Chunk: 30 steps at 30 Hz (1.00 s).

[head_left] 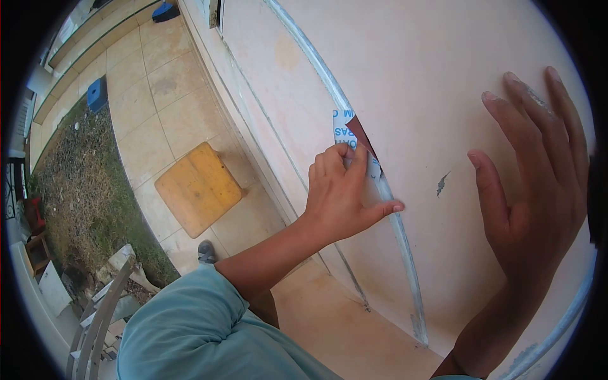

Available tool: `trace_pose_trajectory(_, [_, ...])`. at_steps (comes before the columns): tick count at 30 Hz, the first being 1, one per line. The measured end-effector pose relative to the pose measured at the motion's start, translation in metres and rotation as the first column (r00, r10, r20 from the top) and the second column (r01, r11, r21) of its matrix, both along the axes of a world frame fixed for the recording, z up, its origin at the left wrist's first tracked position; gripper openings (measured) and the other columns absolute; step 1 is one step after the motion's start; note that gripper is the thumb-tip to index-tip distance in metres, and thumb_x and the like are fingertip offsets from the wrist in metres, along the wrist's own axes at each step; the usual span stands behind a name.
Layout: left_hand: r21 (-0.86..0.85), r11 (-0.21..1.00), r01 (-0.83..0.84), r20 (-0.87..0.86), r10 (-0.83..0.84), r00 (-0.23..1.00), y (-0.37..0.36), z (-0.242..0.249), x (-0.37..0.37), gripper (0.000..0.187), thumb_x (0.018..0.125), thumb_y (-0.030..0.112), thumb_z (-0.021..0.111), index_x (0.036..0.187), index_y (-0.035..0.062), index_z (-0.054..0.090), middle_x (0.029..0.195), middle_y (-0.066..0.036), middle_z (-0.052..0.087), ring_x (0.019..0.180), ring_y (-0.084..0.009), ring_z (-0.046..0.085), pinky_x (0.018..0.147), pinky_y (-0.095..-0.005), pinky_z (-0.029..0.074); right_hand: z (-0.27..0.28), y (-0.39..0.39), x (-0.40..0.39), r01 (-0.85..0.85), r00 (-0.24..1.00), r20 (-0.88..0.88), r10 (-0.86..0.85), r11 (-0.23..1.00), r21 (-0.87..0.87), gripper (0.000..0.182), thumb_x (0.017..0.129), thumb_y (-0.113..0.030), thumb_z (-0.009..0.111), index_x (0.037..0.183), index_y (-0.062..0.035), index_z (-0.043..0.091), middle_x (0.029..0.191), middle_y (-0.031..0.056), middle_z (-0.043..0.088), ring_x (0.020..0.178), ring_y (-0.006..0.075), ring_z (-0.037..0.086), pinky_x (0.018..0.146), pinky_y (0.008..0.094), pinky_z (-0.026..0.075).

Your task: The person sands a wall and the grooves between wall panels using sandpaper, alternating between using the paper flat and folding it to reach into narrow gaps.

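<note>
Two bare hands work against a pale peach, smooth painted wall (443, 76) seen from above. The left hand (345, 196) has its fingers curled together and pinches a white paper strip printed with blue letters (344, 125), a backing peeling off a narrow clear tape strip (396, 221); the thumb stretches out flat and presses on the tape just below the peel. The paper strip sits at the upper end of the tape, at mid-frame, and a small dark red-brown patch (362, 134) shows right beside it where the paper is lifted. The tape's long axis runs down the wall, from the top of the view past the left hand to the floor edge at the bottom, bowed by the lens; its surface looks glossy and slightly greyish. The right hand (532, 190) is open, fingers spread apart and pointing up, its palm flat near or against the wall to the right of the tape; it holds nothing. A small grey chip in the paint (442, 184) lies between the two hands. A light teal sleeve (190, 323) covers the left shoulder. Below lie beige square floor tiles (158, 95), a yellow square wooden board (198, 187), a patch of dry grass (82, 183) and a blue box (96, 94).
</note>
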State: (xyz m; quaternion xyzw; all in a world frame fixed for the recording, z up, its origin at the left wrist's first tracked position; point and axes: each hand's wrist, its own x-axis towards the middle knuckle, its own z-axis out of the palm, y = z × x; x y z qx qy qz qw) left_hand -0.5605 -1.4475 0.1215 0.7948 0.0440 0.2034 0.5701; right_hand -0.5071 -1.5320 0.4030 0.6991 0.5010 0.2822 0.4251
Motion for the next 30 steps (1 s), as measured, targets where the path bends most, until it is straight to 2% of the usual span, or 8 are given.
trace_pose_trajectory(1, [0.307, 0.942, -0.135, 0.04, 0.129, 0.991, -0.007, 0.0, -0.001, 0.102, 0.075, 0.063, 0.083, 0.139, -0.0064, 0.044, 0.12, -0.027, 0.047, 0.115, -0.0378, 0.043, 0.104, -0.0525, 0.031, 0.0, -0.001, 0.0, 0.001, 1.0, -0.006, -0.001, 1.0, -0.005, 0.038, 0.09, -0.018, 0.073, 0.128, -0.0169, 0.069, 0.138, 0.0053, 0.066, 0.142, 0.0317, 0.05, 0.115, 0.0486, 0.043])
trace_pose_trajectory(2, [0.313, 0.935, -0.167, 0.108, 0.14, 0.984, -0.012, -0.007, 0.004, 0.123, 0.068, 0.076, 0.079, 0.144, -0.0119, 0.036, 0.137, -0.04, 0.038, 0.133, -0.0562, 0.031, 0.112, -0.0677, 0.012, 0.001, -0.002, 0.001, -0.005, 1.0, -0.007, 0.005, 1.0, -0.013, 0.038, 0.091, -0.018, 0.072, 0.128, -0.0163, 0.069, 0.137, 0.006, 0.066, 0.141, 0.0324, 0.05, 0.115, 0.0492, 0.042])
trace_pose_trajectory(8, [0.387, 0.899, 0.203, -0.223, -0.123, 0.967, -0.005, 0.013, 0.002, 0.151, 0.063, 0.093, 0.063, 0.148, -0.0227, 0.017, 0.159, -0.047, 0.005, 0.152, -0.0543, -0.014, 0.108, -0.079, -0.01, -0.001, -0.002, 0.001, -0.01, 0.999, -0.043, 0.012, 0.999, 0.037, 0.038, 0.092, -0.018, 0.071, 0.13, -0.0162, 0.068, 0.138, 0.0065, 0.066, 0.141, 0.0327, 0.049, 0.117, 0.0512, 0.04])
trace_pose_trajectory(12, [0.455, 0.88, 0.135, -0.185, -0.054, 0.981, 0.008, -0.005, 0.018, 0.155, 0.061, 0.1, 0.05, 0.15, -0.0212, 0.012, 0.159, -0.045, 0.009, 0.155, -0.0503, -0.007, 0.109, -0.0792, -0.007, -0.012, -0.007, -0.002, -0.002, 1.0, 0.01, 0.001, 0.994, 0.111, 0.037, 0.092, -0.022, 0.071, 0.129, -0.0192, 0.068, 0.138, 0.0055, 0.066, 0.143, 0.0301, 0.049, 0.122, 0.0608, 0.025])
trace_pose_trajectory(18, [0.11, 0.992, -0.062, -0.116, 0.075, 0.99, 0.065, 0.003, 0.072, 0.155, 0.063, 0.101, 0.045, 0.154, -0.0161, 0.0, 0.164, -0.038, 0.002, 0.156, -0.048, -0.004, 0.115, -0.0735, -0.003, -0.013, -0.004, -0.009, 0.044, 0.996, -0.088, -0.029, 0.984, 0.171, 0.036, 0.091, -0.023, 0.071, 0.127, -0.0201, 0.069, 0.137, 0.0051, 0.067, 0.143, 0.0285, 0.049, 0.123, 0.0637, 0.017])
trace_pose_trajectory(21, [0.375, 0.926, 0.042, -0.245, 0.055, 0.968, 0.029, 0.005, 0.041, 0.168, 0.048, 0.095, 0.064, 0.155, -0.015, -0.003, 0.164, -0.038, 0.002, 0.156, -0.0477, -0.004, 0.116, -0.0741, 0.0, -0.015, -0.004, -0.01, 0.044, 0.994, -0.106, -0.022, 0.978, 0.206, 0.037, 0.09, -0.021, 0.072, 0.126, -0.0195, 0.069, 0.136, 0.0053, 0.067, 0.142, 0.0289, 0.049, 0.124, 0.0634, 0.016])
trace_pose_trajectory(25, [0.516, 0.856, 0.023, -0.129, 0.051, 0.99, 0.053, -0.014, 0.038, 0.168, 0.042, 0.107, 0.045, 0.157, -0.0119, 0.014, 0.165, -0.034, 0.013, 0.157, -0.0439, 0.006, 0.111, -0.0798, 0.002, -0.019, -0.005, -0.007, 0.012, 0.993, -0.119, 0.018, 0.97, 0.242, 0.038, 0.087, -0.02, 0.074, 0.124, -0.0187, 0.069, 0.136, 0.0061, 0.067, 0.142, 0.0292, 0.049, 0.124, 0.0639, 0.015])
trace_pose_trajectory(30, [0.57, 0.816, -0.097, -0.078, 0.171, 0.982, 0.087, -0.027, 0.064, 0.167, 0.04, 0.102, 0.054, 0.158, -0.0082, 0.011, 0.167, -0.028, 0.012, 0.158, -0.0388, 0.006, 0.118, -0.0703, 0.006, -0.019, -0.003, -0.011, 0.029, 0.983, -0.183, 0.025, 0.959, 0.283, 0.037, 0.085, -0.019, 0.076, 0.122, -0.0174, 0.07, 0.134, 0.0073, 0.067, 0.14, 0.0292, 0.051, 0.124, 0.0649, 0.014])
